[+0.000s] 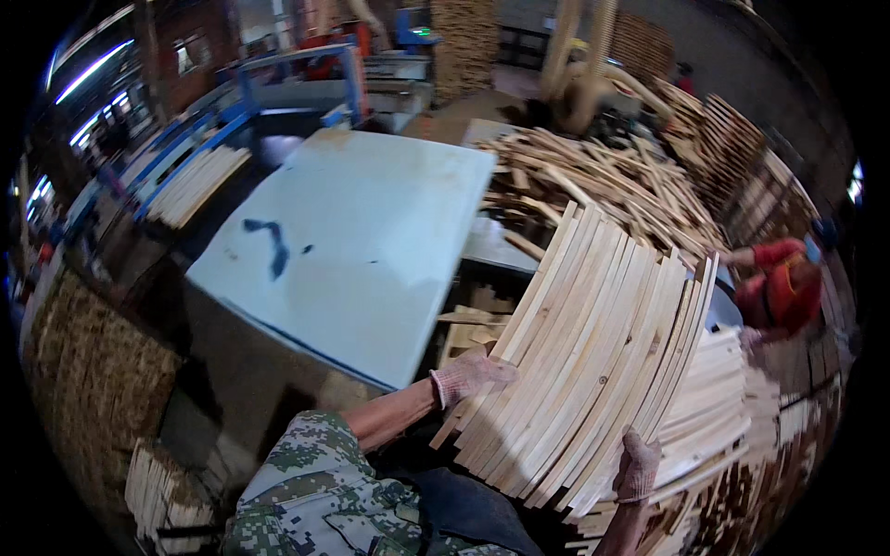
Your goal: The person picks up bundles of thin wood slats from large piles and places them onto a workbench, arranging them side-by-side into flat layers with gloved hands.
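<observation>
A wide row of pale wooden strips (579,357), laid side by side, is held between my two gloved hands. My left hand (475,373) grips the row's left edge, its thumb lying over the outer strip. On the near right side, my right hand (639,466) is closed on the other edge, thumb up. The strips' lower ends are uneven. Beneath and to the right of the row lies a stack of more pale strips (709,408); the held row hides part of it.
A white-topped table (362,241) with dark marks stands at left. Behind the strips is a heap of loose wood offcuts (603,176). A co-worker in red (783,287) reaches toward the strips at right. Bundled wood (93,361) stands at far left, near a blue-framed machine (297,74).
</observation>
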`<state>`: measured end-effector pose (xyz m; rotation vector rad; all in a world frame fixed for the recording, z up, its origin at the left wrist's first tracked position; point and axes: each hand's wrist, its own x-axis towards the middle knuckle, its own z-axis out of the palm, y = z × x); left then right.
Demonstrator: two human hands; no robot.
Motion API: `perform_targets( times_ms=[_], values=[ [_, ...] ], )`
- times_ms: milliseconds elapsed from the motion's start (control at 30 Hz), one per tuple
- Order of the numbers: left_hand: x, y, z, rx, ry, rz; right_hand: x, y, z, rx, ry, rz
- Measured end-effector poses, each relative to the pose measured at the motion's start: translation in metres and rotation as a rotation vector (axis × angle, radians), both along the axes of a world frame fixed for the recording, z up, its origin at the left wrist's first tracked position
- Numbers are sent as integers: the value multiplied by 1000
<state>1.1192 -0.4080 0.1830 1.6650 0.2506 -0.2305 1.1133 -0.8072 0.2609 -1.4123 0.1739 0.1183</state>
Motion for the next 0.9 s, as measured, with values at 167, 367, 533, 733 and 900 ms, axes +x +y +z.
perform_targets(
  times_ms=[167, 367, 533, 733, 900],
  values=[
    [-70, 126, 39, -220, 92, 209, 32, 132, -28, 38, -16, 231],
    [-144, 315, 37, -236, 160, 557, 29, 354, -78, 44, 83, 456],
    [-169, 482, -11, 84, 364, 393, 13, 495, -98, -186, 132, 585],
    [-143, 564, -18, 141, 65, 421, 6, 599, -90, 72, 31, 524],
    [-111, 623, 51, 773, 487, 280, 41, 659, -93, -252, -151, 745]
  ],
)
